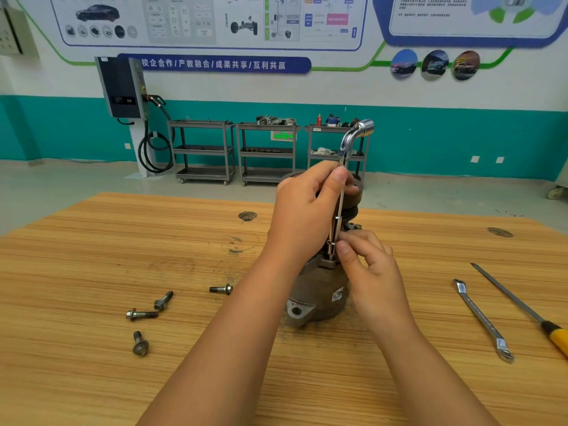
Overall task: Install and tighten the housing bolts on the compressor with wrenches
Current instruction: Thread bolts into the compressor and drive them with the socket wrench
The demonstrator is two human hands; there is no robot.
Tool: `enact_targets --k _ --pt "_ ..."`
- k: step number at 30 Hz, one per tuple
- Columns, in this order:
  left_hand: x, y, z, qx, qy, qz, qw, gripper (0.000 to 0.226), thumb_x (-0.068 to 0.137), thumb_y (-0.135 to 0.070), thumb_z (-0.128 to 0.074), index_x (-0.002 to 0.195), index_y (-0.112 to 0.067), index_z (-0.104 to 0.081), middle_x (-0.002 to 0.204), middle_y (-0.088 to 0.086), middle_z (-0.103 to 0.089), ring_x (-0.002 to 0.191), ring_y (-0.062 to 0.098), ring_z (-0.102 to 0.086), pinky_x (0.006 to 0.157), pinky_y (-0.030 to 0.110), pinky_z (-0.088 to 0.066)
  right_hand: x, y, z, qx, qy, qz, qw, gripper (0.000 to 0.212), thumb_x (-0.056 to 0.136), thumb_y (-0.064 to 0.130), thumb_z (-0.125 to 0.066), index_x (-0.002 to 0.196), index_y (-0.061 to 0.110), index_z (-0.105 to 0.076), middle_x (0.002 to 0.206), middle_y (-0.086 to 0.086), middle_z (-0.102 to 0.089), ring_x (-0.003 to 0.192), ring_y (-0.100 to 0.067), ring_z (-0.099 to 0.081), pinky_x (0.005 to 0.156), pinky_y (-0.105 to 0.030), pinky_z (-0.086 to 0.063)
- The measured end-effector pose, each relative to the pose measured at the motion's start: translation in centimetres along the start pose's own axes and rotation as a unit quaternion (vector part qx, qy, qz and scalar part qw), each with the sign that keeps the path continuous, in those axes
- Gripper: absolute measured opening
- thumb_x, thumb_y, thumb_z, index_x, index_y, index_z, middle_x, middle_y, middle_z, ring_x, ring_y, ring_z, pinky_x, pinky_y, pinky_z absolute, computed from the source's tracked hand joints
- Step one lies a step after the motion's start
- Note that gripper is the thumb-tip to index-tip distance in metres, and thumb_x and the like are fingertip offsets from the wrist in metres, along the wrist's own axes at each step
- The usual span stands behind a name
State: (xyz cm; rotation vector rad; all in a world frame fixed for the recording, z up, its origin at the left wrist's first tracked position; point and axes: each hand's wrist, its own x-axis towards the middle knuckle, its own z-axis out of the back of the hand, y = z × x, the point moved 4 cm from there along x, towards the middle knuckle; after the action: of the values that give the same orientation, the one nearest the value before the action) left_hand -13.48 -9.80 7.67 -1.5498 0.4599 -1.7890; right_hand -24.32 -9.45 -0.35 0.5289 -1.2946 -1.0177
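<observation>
The compressor point(319, 290) stands upright near the middle of the wooden table point(92, 256), pulley end uppermost. An L-shaped socket wrench point(347, 142) stands vertical over a flange on the housing, with its bent end at the top.

The left hand point(304, 213) grips the wrench shaft, with the fingers curled round it and the thumb laid along it. The right hand point(368, 269) pinches the socket end between thumb and forefinger, just above the flange. Whether a bolt sits inside the socket cannot be told.

Four loose bolts point(221, 289) lie on the table left of the compressor, well apart from one another.

To the right lies a flat wrench point(482, 319). The lettering along its shank is too small to read. Beside it, not touching, lies a screwdriver point(507, 293) with a yellow and black handle.

A sticker point(337, 295) on the housing carries print that is not legible.

On the rear wall, a blue banner point(215, 64) reads "校企合作/产教融合/成果共享/互利共赢". Below it stand three grey carts point(203, 149). A green sign point(282, 136) on the middle cart cannot be read. A wall charger point(123, 87) with a coiled cable stands left of the carts.
</observation>
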Motion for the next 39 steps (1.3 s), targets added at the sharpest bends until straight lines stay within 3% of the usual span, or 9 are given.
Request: enact_targets --k 3,7,10,15,19,23,27,34,39 --pt "-0.1 -0.3 0.0 0.013 -0.001 -0.004 1.0 0.025 0.1 -0.025 -0.041 0.084 -0.03 -0.059 0.08 -0.014 -0.067 0.094 0.01 -0.067 0.097 0.053 -0.044 0.0 0.1 0.0 -0.004 0.004 0.004 1.0 0.025 0.092 0.023 -0.056 0.088 0.047 -0.057 0.097 0.022 -0.058 0.109 -0.01 -0.042 0.081 0.001 -0.028" --pt "-0.3 -0.4 0.0 0.008 -0.005 -0.002 1.0 0.024 0.096 -0.033 -0.04 0.082 -0.03 -0.06 0.08 -0.013 -0.068 0.093 0.011 -0.067 0.097 0.055 -0.042 0.0 0.2 0.1 0.005 -0.004 -0.005 1.0 0.015 0.087 0.029 -0.061 0.083 0.043 -0.059 0.092 0.029 -0.058 0.106 -0.004 -0.042 0.077 0.0 -0.03" --pt "-0.2 0.1 -0.2 0.009 0.0 -0.001 1.0 0.016 0.095 -0.032 -0.053 0.086 -0.024 -0.062 0.086 -0.006 -0.071 0.094 0.014 -0.065 0.095 0.05 -0.045 0.0 0.2 0.1 0.019 -0.009 -0.012 1.0 0.012 0.085 0.03 -0.064 0.081 0.04 -0.059 0.088 0.035 -0.055 0.104 0.005 -0.04 0.072 0.003 -0.028" --pt "0.0 0.5 0.0 0.011 -0.008 -0.007 1.0 0.011 0.087 -0.024 -0.069 0.08 -0.019 -0.062 0.072 -0.013 -0.064 0.071 -0.003 -0.061 0.066 0.012 -0.047 0.0 0.2 0.1 0.025 -0.016 -0.011 1.0 0.011 0.083 0.029 -0.066 0.08 0.037 -0.059 0.086 0.032 -0.057 0.105 -0.002 -0.043 0.073 0.001 -0.029" --pt "0.1 0.7 0.2 0.019 -0.011 -0.002 1.0 0.014 0.091 -0.025 -0.065 0.083 -0.014 -0.065 0.081 -0.003 -0.072 0.079 0.003 -0.064 0.073 0.026 -0.05 0.0 0.1 0.1 0.019 -0.019 -0.006 1.0 0.012 0.082 0.029 -0.067 0.082 0.039 -0.06 0.087 0.025 -0.059 0.106 -0.01 -0.045 0.077 -0.004 -0.031" --pt "0.1 0.8 0.3 0.012 -0.001 0.004 1.0 0.015 0.097 -0.023 -0.056 0.09 -0.019 -0.068 0.086 -0.011 -0.072 0.087 -0.002 -0.065 0.078 0.015 -0.049 -0.1 0.1 -0.1 -0.01 0.004 0.004 1.0 0.011 0.081 0.04 -0.058 0.089 0.048 -0.057 0.097 0.029 -0.057 0.108 -0.001 -0.038 0.08 0.003 -0.026" --pt "0.0 0.8 0.3 -0.006 -0.009 0.0 1.0 0.019 0.099 -0.019 -0.052 0.09 -0.021 -0.068 0.084 -0.012 -0.071 0.087 -0.005 -0.064 0.079 0.01 -0.046 0.0 -0.1 -0.1 0.008 0.01 0.004 1.0 0.022 0.09 0.028 -0.056 0.091 0.05 -0.056 0.098 0.026 -0.057 0.108 -0.002 -0.038 0.08 0.004 -0.025" --pt "0.0 0.8 0.4 -0.014 -0.002 0.002 1.0 0.024 0.101 -0.018 -0.045 0.094 -0.018 -0.068 0.088 -0.005 -0.073 0.089 -0.004 -0.063 0.082 0.016 -0.048 0.0 0.1 0.1 0.009 0.002 0.012 1.0 0.022 0.089 0.024 -0.061 0.085 0.046 -0.059 0.093 0.028 -0.059 0.107 -0.006 -0.044 0.079 -0.001 -0.03" --pt "-0.1 0.8 0.3 0.01 -0.002 -0.004 1.0 0.015 0.095 -0.02 -0.057 0.091 -0.012 -0.07 0.089 -0.003 -0.074 0.088 -0.001 -0.065 0.077 0.018 -0.051 -0.1 0.3 0.2 0.023 -0.012 0.0 1.0 0.015 0.084 0.027 -0.065 0.081 0.041 -0.06 0.091 0.027 -0.058 0.104 -0.001 -0.044 0.075 0.0 -0.03"
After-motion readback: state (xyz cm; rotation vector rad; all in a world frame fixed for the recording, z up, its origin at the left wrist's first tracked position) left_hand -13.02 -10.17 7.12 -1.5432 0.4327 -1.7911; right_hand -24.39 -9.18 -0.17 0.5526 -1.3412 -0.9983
